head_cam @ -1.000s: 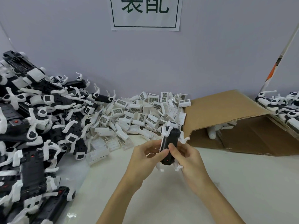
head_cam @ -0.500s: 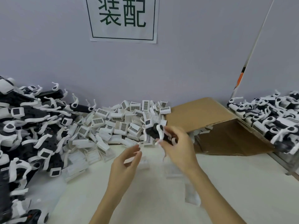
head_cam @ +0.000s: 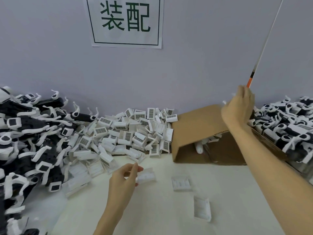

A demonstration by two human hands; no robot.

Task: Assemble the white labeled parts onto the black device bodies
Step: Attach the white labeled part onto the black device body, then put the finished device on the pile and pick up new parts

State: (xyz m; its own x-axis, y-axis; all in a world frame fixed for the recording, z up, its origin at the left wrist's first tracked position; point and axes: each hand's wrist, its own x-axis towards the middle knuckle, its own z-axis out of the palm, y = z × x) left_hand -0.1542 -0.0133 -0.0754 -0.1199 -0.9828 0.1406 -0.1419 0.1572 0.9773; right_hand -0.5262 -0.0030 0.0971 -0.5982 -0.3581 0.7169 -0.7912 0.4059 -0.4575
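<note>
My right hand (head_cam: pixel 238 107) was out at arm's length over the heap of finished devices (head_cam: pixel 288 126) on the right, its back turned to me; a sliver of white showed at its edge, but I could not tell whether my fingers were curled round a unit or already loose. I judged this to be the hand-off end of one cycle, a completed body going onto that heap. My left hand (head_cam: pixel 124 182) hovered low over the tabletop (head_cam: pixel 152 214), thumb and forefinger nearly closed just beside a white part (head_cam: pixel 146 176) lying there; motion blur kept me from saying whether I had actually pinched it or was only touching it. Two more white parts (head_cam: pixel 182 184) lay loose nearby, and the big pile of barcoded white parts (head_cam: pixel 135 133) sat against the wall, with the unassembled black device bodies (head_cam: pixel 33 133) stacked to my left. Next, I reckoned, I needed to secure that white piece and fetch a fresh black body from the left stack.
</note>
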